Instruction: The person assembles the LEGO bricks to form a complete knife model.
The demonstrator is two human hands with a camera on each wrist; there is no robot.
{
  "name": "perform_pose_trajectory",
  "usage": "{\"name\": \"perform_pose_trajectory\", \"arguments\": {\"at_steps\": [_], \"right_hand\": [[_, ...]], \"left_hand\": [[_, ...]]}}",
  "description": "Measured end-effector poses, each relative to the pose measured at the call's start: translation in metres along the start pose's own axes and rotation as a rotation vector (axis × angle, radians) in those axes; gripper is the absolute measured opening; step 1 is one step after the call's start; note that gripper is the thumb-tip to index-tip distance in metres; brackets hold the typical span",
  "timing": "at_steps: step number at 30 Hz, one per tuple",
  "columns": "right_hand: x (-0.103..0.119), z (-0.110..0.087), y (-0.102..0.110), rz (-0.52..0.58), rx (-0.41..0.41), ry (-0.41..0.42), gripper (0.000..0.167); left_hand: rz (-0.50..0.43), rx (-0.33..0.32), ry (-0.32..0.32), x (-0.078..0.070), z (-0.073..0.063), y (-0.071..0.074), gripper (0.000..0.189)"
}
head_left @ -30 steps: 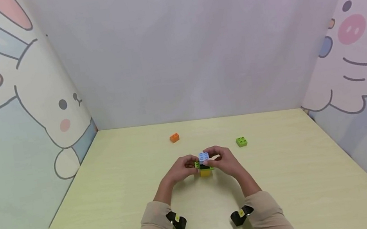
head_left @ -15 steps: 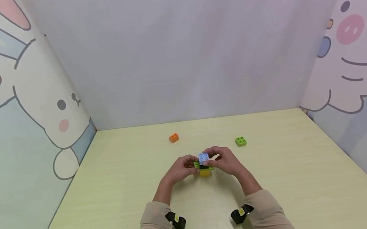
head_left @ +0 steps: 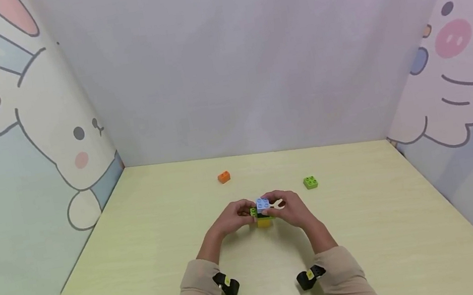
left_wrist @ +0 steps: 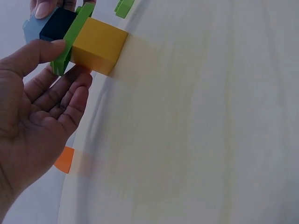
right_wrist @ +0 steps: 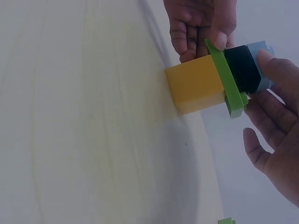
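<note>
A small stack of toy building bricks stands upright on the table between both hands. At its base is a yellow brick (right_wrist: pixel 196 84), topped by a thin green plate (right_wrist: pixel 225 77) that sticks out on both sides. Above that sits a black or very dark brick (right_wrist: pixel 242 69), and a light blue brick (head_left: pixel 262 204) is uppermost. My left hand (head_left: pixel 234 217) pinches the left end of the green plate between thumb and fingers. From the other side, my right hand (head_left: pixel 290 208) holds the light blue brick with thumb and fingers.
An orange brick (head_left: pixel 224 177) lies farther back on the pale wooden table (head_left: pixel 143 263), left of the stack. Behind and to the right is a bright green brick (head_left: pixel 310 183). Printed cloth walls stand at the back and both sides.
My right hand has shifted very slightly downward at the light blue brick, and its fingers have moved a little. The left hand and the stack look unchanged.
</note>
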State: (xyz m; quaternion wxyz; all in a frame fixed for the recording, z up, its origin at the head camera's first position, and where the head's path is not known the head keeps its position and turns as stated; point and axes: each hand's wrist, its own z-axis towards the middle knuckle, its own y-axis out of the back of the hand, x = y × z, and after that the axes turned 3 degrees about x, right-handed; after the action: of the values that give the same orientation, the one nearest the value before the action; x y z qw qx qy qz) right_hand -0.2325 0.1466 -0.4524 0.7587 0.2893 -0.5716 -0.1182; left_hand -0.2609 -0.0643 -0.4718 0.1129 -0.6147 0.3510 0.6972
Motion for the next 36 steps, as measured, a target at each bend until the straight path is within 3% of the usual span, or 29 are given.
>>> {"name": "perform_pose_trajectory", "arguments": {"at_steps": [6,9,19,27,31,36], "right_hand": [[-0.004,0.0,-0.001,0.024,0.006,-0.001,0.028],[-0.005,-0.001,-0.001,0.04,0.012,-0.003,0.027],[-0.005,-0.001,-0.001,0.058,0.016,0.007,0.028],[-0.005,-0.006,0.005,0.062,0.041,-0.021,0.051],[-0.004,-0.007,0.01,0.06,0.034,-0.029,0.051],[-0.005,-0.01,0.014,0.073,0.038,-0.037,0.051]], "left_hand": [[-0.017,0.029,-0.018,-0.024,-0.01,0.001,0.03],[-0.015,0.032,-0.01,-0.027,-0.012,0.001,0.03],[-0.014,0.028,-0.014,-0.026,-0.012,0.001,0.031],[-0.008,0.036,0.001,-0.031,-0.015,-0.003,0.03],[-0.008,0.029,0.004,-0.029,-0.013,-0.002,0.03],[-0.003,0.009,0.012,-0.008,-0.004,-0.001,0.032]]}}
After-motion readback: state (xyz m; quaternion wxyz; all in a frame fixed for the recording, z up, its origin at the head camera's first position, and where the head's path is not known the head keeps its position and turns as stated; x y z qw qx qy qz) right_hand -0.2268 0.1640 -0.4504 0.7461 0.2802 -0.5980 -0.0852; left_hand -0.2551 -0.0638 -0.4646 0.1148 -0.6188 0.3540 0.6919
